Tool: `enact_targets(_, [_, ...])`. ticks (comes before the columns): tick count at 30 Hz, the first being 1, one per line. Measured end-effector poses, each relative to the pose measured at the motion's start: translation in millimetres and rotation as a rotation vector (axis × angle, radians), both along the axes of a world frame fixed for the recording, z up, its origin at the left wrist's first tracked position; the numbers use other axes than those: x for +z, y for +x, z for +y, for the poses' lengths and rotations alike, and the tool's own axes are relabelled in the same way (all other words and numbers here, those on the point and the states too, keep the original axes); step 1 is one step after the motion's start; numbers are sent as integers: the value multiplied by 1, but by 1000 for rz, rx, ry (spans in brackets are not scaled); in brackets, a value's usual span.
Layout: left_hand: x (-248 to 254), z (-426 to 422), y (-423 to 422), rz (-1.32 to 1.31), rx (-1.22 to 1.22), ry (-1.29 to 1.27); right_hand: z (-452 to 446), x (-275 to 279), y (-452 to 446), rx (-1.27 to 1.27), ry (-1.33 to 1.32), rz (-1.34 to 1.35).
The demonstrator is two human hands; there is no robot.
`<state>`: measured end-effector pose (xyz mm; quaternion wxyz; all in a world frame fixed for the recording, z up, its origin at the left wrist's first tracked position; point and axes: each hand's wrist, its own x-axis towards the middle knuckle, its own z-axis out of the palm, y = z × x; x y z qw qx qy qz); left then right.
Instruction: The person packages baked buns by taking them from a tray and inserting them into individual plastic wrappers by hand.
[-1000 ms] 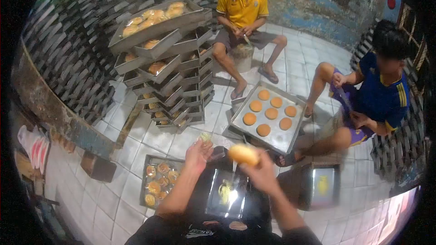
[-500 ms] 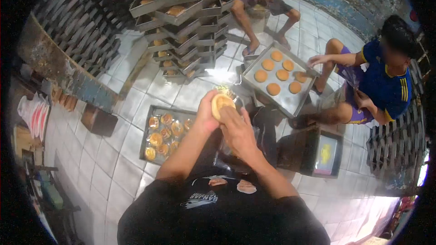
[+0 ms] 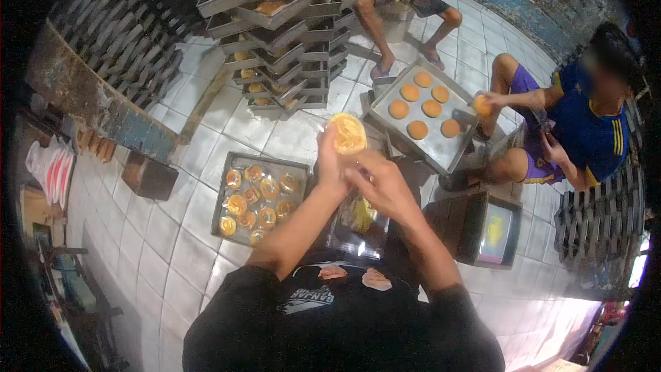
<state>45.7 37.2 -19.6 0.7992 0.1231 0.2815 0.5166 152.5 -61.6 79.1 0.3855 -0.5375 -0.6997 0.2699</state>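
Observation:
A round golden bun in a clear wrapper (image 3: 349, 133) is held up in front of me. My left hand (image 3: 332, 165) grips it from the left and below. Just under the bun is my right hand (image 3: 379, 180), its fingers curled close to the wrapper's lower edge; whether they pinch it is too small to tell. Below my hands, clear plastic bags with a yellow print (image 3: 361, 217) lie on my lap. To the left, a metal tray (image 3: 222, 196) on the floor holds several wrapped buns (image 3: 236, 204).
Ahead right is a tray of unwrapped buns (image 3: 458, 150). A person in blue (image 3: 595, 124) holds a bun beside it; another in yellow sits behind. Stacked trays (image 3: 282, 48) rise ahead left. A dark box (image 3: 485, 227) stands at right, a wooden block (image 3: 149, 176) at left.
The bun has turned its face outward and sits higher, inside the wrapper. My right hand has moved off its face to below it. The person in blue has lifted a bun from the tray.

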Motion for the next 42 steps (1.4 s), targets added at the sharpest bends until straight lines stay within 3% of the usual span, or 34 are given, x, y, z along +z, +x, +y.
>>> enact_targets(1, [-11, 16, -9, -133, -70, 0, -15, 6, 9, 2, -3, 3])
enact_targets(3, [-9, 27, -20, -239, -29, -72, -41, 10, 30, 624, -668, 909])
enact_targets(4, [3, 25, -24, -284, -33, -75, -46, 8, 29, 420, -649, 904])
enact_targets(5, [10, 22, -27, -326, -34, -79, -38, 3, 25, 421, -664, 899])
enact_targets(7, [9, 13, -26, -369, -75, -46, -17, -15, 4, -26, -107, 504])
enact_targets(9, [11, 5, -25, -345, -280, 11, -10, -17, -4, -50, -254, 474])
enact_targets(11, [13, 8, -10, -280, -173, -101, 5, -35, -9, 63, 33, 10])
enact_targets(12, [1, 13, -9, -195, -225, -64, 6, -39, -3, 186, -195, 174])
enact_targets(13, [-5, 18, -10, -110, -270, -18, -4, -28, -7, 196, -197, 170])
enact_targets(15, [6, 20, -25, -128, -230, 11, -33, 2, -21, 953, -532, 782])
enact_targets(16, [7, 26, -34, -124, -155, -4, -32, -1, -23, 958, -538, 794])
enact_targets(19, [4, 30, -47, -185, -68, -40, -20, -14, -21, 103, -314, 622])
enact_targets(20, [10, 23, -43, -146, -68, -98, -10, -17, -22, -41, -135, 486])
enact_targets(22, [-4, 15, -34, -153, -140, -105, 10, -47, -17, 38, -165, 381])
enact_targets(25, [-17, 17, -23, -63, -151, -188, -4, -30, -9, 157, -310, 272])
enact_targets(27, [0, 16, -34, -146, -93, -188, -32, -8, -5, 832, -601, 893])
enact_targets(29, [12, 24, -49, -20, -2, -160, -32, -15, 0, 812, -653, 980])
enact_targets(31, [31, -5, -56, 8, -42, -182, -15, -25, 0, -255, 80, 82])
enact_targets(32, [38, -24, -56, -56, -233, -173, -12, -20, -1, -329, 301, -195])
enact_targets(33, [45, -31, -56, -120, -417, -155, -9, -21, -1, -324, 307, -193])
enact_targets(35, [43, -34, -65, -77, -448, -288, -20, -24, -7, -122, 331, -141])
enact_targets(37, [28, -16, -56, 605, -65, 233, -7, -31, 0, -176, 310, -97])
enact_targets(39, [27, -12, -53, 551, -146, 285, 12, -55, 15, -364, -166, 199])
enact_targets(41, [25, -9, -53, 476, -327, 370, 21, -49, 19, -404, -213, 239])
enact_targets(42, [17, -8, -46, 631, -213, 431, 24, -60, 27, -396, -219, 189])
